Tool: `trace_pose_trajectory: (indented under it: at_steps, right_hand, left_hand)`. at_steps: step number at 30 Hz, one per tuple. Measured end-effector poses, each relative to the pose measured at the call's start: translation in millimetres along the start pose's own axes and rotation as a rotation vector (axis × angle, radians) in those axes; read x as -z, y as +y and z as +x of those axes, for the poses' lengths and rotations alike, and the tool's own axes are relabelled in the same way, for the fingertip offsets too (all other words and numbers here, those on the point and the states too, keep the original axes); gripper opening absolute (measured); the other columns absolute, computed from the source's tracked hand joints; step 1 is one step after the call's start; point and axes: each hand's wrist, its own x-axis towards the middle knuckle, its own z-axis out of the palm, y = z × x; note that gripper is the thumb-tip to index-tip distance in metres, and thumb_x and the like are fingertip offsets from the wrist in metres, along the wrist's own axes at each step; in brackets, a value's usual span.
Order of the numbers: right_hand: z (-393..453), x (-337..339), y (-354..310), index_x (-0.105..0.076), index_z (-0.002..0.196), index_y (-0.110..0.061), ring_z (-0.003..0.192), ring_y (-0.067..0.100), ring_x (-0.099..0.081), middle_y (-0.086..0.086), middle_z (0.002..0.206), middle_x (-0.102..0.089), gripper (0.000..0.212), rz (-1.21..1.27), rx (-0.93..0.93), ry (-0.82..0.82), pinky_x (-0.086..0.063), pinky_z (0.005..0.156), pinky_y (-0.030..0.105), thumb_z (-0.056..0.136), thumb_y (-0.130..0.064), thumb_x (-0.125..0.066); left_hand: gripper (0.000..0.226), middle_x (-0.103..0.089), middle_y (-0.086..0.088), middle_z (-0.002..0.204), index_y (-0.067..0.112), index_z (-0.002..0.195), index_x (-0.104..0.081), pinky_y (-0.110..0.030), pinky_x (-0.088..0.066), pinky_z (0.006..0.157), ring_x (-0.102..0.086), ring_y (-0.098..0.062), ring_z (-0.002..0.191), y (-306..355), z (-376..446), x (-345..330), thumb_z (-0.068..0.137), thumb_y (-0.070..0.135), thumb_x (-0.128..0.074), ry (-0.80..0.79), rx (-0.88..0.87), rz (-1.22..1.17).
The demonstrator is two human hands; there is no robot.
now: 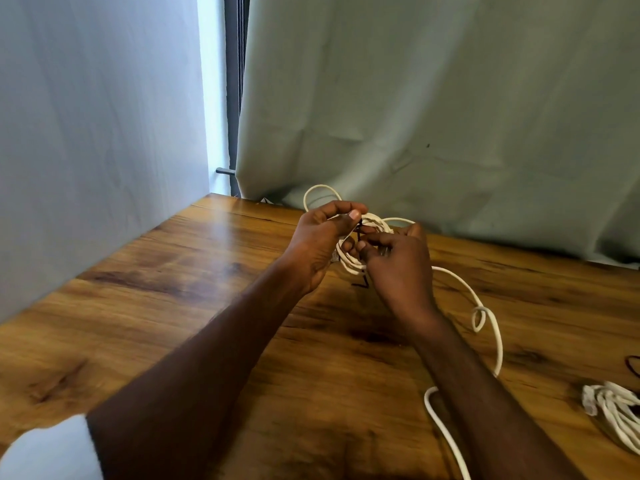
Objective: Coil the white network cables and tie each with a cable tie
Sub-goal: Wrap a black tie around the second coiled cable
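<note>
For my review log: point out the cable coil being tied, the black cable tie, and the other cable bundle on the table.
cable coil [349,259], head view, lower loops between the hands
black cable tie [360,284], head view, loose tail under the coil
other cable bundle [609,407], head view, its white strands

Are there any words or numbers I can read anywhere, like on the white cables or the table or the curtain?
None: no words, numbers or signs show anywhere.
The coiled white cable held by the left hand and right hand shows no print.
The bundled cable at the right edge is too blurred to tell.
The wooden table and the curtain bear no writing.
</note>
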Motion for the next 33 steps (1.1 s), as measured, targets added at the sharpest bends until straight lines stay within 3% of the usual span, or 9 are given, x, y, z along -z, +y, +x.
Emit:
trace_pose_trajectory:
  at_steps: [5, 7, 10, 14, 18, 21, 26, 29, 33]
  right_hand:
    - [3.5, -1.7, 1.1, -0.082, 0.102, -0.026, 0.096, 0.010, -0.058, 0.002, 0.118, -0.059, 0.012, 0.145, -0.130, -0.030, -0.049, 0.081, 0.028, 0.093, -0.028, -0.075]
    - [7.2, 2.0, -0.3, -0.081, 0.094, -0.019, 0.076, 0.001, -0.068, -0.001, 0.093, -0.072, 0.010, 0.405, -0.263, -0.062, -0.051, 0.062, 0.022, 0.095, -0.020, -0.071]
    - [9.9, 11.3, -8.4, -0.077, 0.090, -0.015, 0.047, -0.006, -0.057, -0.006, 0.071, -0.068, 0.017, 0.614, -0.425, -0.123, -0.038, 0.040, 0.014, 0.098, -0.009, -0.064]
    - [9.9, 13.4, -13.0, -0.077, 0.089, -0.016, 0.051, -0.004, -0.059, -0.006, 0.072, -0.068, 0.019, 0.630, -0.416, -0.184, -0.039, 0.040, 0.012, 0.098, -0.007, -0.063]
    - [5.3, 13.2, -16.1, -0.080, 0.099, -0.011, 0.075, 0.009, -0.064, -0.002, 0.083, -0.073, 0.018, 0.534, -0.315, -0.179, -0.044, 0.057, 0.020, 0.101, -0.014, -0.062]
    - [5.8, 15.0, -18.6, -0.078, 0.088, -0.006, 0.062, 0.011, -0.053, 0.002, 0.073, -0.064, 0.020, 0.544, -0.312, -0.142, -0.037, 0.056, 0.027, 0.097, -0.017, -0.063]
    - [4.3, 20.2, -19.3, -0.072, 0.073, -0.014, 0.053, 0.005, -0.056, 0.000, 0.066, -0.065, 0.023, 0.707, -0.347, -0.118, -0.041, 0.045, 0.017, 0.094, -0.012, -0.061]
    - [4.4, 21.7, -17.3, -0.067, 0.071, -0.013, 0.042, 0.001, -0.056, -0.010, 0.051, -0.063, 0.026, 0.866, -0.430, -0.102, -0.040, 0.040, 0.014, 0.095, -0.007, -0.057]
    - [8.0, 19.4, -11.5, -0.065, 0.072, -0.015, 0.041, 0.004, -0.051, -0.006, 0.053, -0.060, 0.020, 0.920, -0.544, -0.086, -0.032, 0.044, 0.022, 0.090, -0.010, -0.058]
  left_hand:
    - [0.017, -0.077, -0.014, 0.102, 0.007, 0.116, -0.075, -0.030, -0.057, 0.068, -0.070, -0.019, 0.082, -0.5, 0.1, -0.6, 0.103, 0.012, -0.065, -0.061, -0.083, 0.145]
    - [0.016, -0.077, -0.013, 0.096, 0.005, 0.116, -0.074, -0.028, -0.054, 0.064, -0.065, -0.021, 0.075, 1.4, 0.7, -1.0, 0.103, 0.007, -0.064, -0.082, -0.171, 0.254]
    - [0.016, -0.075, -0.010, 0.096, 0.001, 0.114, -0.072, -0.021, -0.049, 0.059, -0.061, -0.008, 0.067, 4.0, 2.1, 1.7, 0.103, 0.000, -0.061, -0.090, -0.295, 0.342]
    - [0.015, -0.075, -0.007, 0.097, 0.000, 0.110, -0.073, -0.019, -0.051, 0.059, -0.066, -0.008, 0.073, 1.5, 1.2, 1.0, 0.101, -0.003, -0.062, -0.019, -0.359, 0.412]
    - [0.012, -0.072, -0.006, 0.091, -0.002, 0.112, -0.068, -0.015, -0.052, 0.057, -0.068, -0.001, 0.070, -2.2, 4.2, 0.4, 0.101, -0.002, -0.063, 0.032, -0.328, 0.429]
    - [0.010, -0.073, -0.007, 0.088, 0.002, 0.107, -0.066, -0.017, -0.051, 0.061, -0.068, -0.002, 0.067, -2.2, 5.2, 3.1, 0.098, -0.003, -0.066, 0.030, -0.361, 0.506]
    - [0.013, -0.075, -0.008, 0.090, 0.007, 0.097, -0.066, -0.045, -0.061, 0.084, -0.075, -0.024, 0.088, -3.1, 6.0, 9.1, 0.092, -0.005, -0.070, -0.038, -0.432, 0.622]
    - [0.013, -0.074, -0.004, 0.090, 0.011, 0.094, -0.066, -0.049, -0.059, 0.083, -0.072, -0.025, 0.090, -2.7, 5.5, 7.1, 0.092, -0.002, -0.070, -0.139, -0.453, 0.681]
    - [0.019, -0.073, 0.002, 0.095, 0.015, 0.099, -0.066, -0.045, -0.060, 0.083, -0.071, -0.016, 0.093, -4.2, 5.8, 5.7, 0.091, -0.001, -0.070, -0.229, -0.424, 0.743]
